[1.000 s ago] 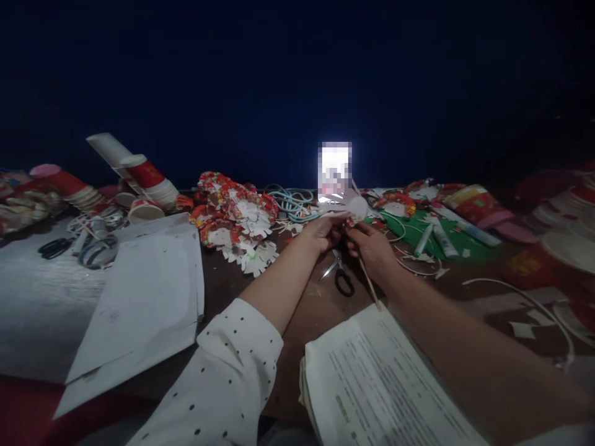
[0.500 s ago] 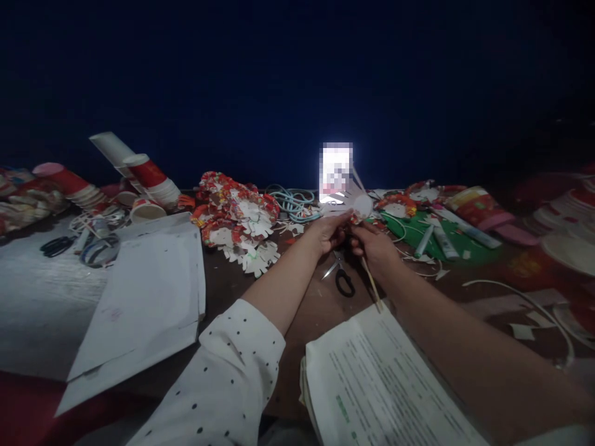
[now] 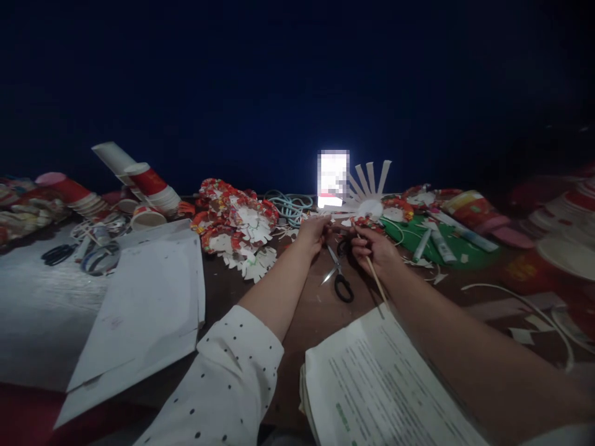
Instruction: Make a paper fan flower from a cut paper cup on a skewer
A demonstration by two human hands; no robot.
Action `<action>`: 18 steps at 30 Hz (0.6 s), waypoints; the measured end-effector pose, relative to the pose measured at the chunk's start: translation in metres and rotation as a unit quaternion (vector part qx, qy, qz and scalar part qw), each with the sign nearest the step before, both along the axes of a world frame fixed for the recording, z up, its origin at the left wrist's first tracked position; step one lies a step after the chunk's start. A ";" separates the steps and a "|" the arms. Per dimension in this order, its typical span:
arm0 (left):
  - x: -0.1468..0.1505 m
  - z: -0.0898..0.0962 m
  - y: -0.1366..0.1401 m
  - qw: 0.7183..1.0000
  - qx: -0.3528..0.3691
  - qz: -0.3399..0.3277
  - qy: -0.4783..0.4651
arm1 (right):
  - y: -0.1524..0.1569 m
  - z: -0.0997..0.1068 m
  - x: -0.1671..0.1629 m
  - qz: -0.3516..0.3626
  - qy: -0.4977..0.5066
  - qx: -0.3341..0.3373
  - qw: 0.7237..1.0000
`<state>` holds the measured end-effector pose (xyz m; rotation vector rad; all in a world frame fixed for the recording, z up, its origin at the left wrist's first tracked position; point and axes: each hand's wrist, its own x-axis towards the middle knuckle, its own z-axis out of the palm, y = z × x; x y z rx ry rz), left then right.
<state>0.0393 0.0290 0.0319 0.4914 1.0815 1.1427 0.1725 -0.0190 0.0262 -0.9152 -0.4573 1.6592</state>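
My right hand point(image 3: 375, 249) is closed around a thin wooden stick point(image 3: 377, 282), which slants down toward the printed sheets. Just above that hand is a white paper cup cut into strips point(image 3: 370, 209), its strips fanned outward. Whether the stick is joined to the cut cup is hidden. My left hand point(image 3: 313, 235) is to the left of it, fingers bent and pressed together near the lower left strips; what they hold, if anything, I cannot make out. Below and between the hands, black-handled scissors point(image 3: 343, 288) lie on the brown table with their blades parted.
A lit screen point(image 3: 333, 176) stands behind the hands. Red and white cut-paper pieces point(image 3: 232, 214) are piled left of centre. White sheets point(image 3: 144, 297) and stacked paper cups point(image 3: 153, 186) are farther left. Glue tubes point(image 3: 441, 243) lie on a green piece at right. Printed sheets point(image 3: 367, 371) lie in front.
My left hand has drawn slightly left, away from my right hand. The cut cup has shifted a little right and down, with its strips spread more upright. More of the scissors shows.
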 end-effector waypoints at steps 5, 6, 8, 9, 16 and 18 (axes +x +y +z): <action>0.000 -0.002 0.001 0.999 0.013 -0.022 0.032 | -0.001 0.006 -0.003 -0.050 0.060 -0.050 0.996; 0.000 -0.004 0.002 0.999 0.013 -0.021 0.034 | -0.002 0.007 -0.004 -0.053 0.073 -0.060 0.994; 0.002 -0.006 0.004 0.999 0.014 -0.009 0.034 | -0.004 0.008 -0.007 -0.052 0.089 -0.077 0.992; 0.002 -0.007 0.005 0.999 0.013 0.000 0.032 | -0.006 0.008 -0.009 -0.048 0.089 -0.082 0.991; 0.005 -0.004 0.005 0.999 -0.010 0.013 0.039 | -0.017 0.005 -0.024 -0.016 0.018 -0.066 0.998; 0.005 -0.004 0.004 0.999 -0.024 -0.016 0.032 | -0.016 0.005 -0.025 -0.009 0.020 -0.063 0.998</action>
